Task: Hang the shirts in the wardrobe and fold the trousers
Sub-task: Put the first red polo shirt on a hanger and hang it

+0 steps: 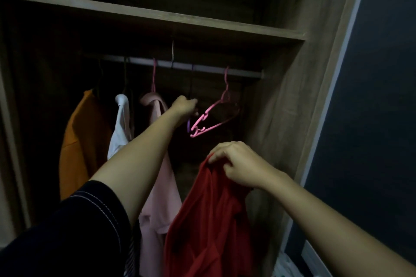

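While right hand (238, 165) grips red shirt (209, 220), left hand (185, 105) clasps purple hanger (188, 127) beside pink hanger (216, 117).

A red shirt (209, 220) hangs bunched at six o'clock, pinched at its top edge. At nine o'clock, orange (83, 141), white (120, 128) and pink (161, 186) shirts hang on the rail (202, 68).

A metal rail (202, 67) runs across the dim wardrobe (292, 96) just under a wooden shelf (157, 18). From the rail hang, left to right, an orange shirt (83, 141), a white shirt (120, 128) and a pale pink shirt (157, 164), each on its own hanger. Further right on the same rail hang a purple hanger (188, 125), mostly hidden, and a bare pink hanger (216, 114), tilted.
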`<state>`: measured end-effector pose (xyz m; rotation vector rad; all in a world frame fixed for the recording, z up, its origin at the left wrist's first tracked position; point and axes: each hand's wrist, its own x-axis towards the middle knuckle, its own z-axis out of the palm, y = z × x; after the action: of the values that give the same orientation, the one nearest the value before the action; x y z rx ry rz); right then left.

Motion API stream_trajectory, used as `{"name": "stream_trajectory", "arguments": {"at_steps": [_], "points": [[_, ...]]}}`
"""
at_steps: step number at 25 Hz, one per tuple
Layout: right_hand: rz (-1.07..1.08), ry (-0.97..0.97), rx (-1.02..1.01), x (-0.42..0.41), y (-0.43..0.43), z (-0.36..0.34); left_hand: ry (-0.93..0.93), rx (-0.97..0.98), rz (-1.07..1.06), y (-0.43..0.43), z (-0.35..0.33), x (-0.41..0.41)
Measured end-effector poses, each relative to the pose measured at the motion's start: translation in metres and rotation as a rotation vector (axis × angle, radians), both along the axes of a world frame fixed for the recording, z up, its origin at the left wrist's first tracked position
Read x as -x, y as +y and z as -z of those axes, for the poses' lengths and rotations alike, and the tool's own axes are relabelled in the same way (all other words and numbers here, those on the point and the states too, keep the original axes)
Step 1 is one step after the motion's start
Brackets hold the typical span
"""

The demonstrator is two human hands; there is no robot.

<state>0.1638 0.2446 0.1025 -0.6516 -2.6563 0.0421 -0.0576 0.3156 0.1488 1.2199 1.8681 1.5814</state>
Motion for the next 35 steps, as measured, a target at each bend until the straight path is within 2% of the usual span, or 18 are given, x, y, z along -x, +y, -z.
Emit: {"name": "stream_trajectory", "arguments": {"at_steps": [4, 9, 15, 19, 21, 25, 30, 33, 35], "points": [[-0.021, 0.016, 0.05, -0.003, 0.014, 0.003, 0.187, -0.069, -0.173, -0.007, -0.013, -0.009], [0.003, 0.051, 0.054, 0.002, 0.014, 0.018, 0.245, -0.084, -0.226, -0.044, -0.011, -0.017], [0.098, 0.036, 0.069, 0.015, -0.006, 0.054, 0.346, -0.101, -0.254, -0.168, 0.043, -0.036], [0.222, 0.007, 0.097, 0.025, -0.031, 0.074, 0.451, 0.071, -0.336, -0.26, 0.086, -0.022], [0.275, 0.013, 0.118, 0.031, -0.039, 0.081, 0.466, 0.09, -0.355, -0.292, 0.107, -0.008], [0.343, 0.082, 0.244, 0.036, -0.063, 0.085, 0.53, -0.091, -0.288, -0.355, 0.149, 0.033], [0.369, 0.114, 0.327, 0.033, -0.083, 0.088, 0.631, -0.147, -0.171, -0.42, 0.183, 0.079], [0.32, 0.046, 0.33, 0.036, -0.092, 0.081, 0.645, -0.132, -0.137, -0.434, 0.191, 0.081], [0.247, -0.063, 0.258, 0.044, -0.103, 0.073, 0.678, -0.161, -0.067, -0.426, 0.195, 0.08]]}}
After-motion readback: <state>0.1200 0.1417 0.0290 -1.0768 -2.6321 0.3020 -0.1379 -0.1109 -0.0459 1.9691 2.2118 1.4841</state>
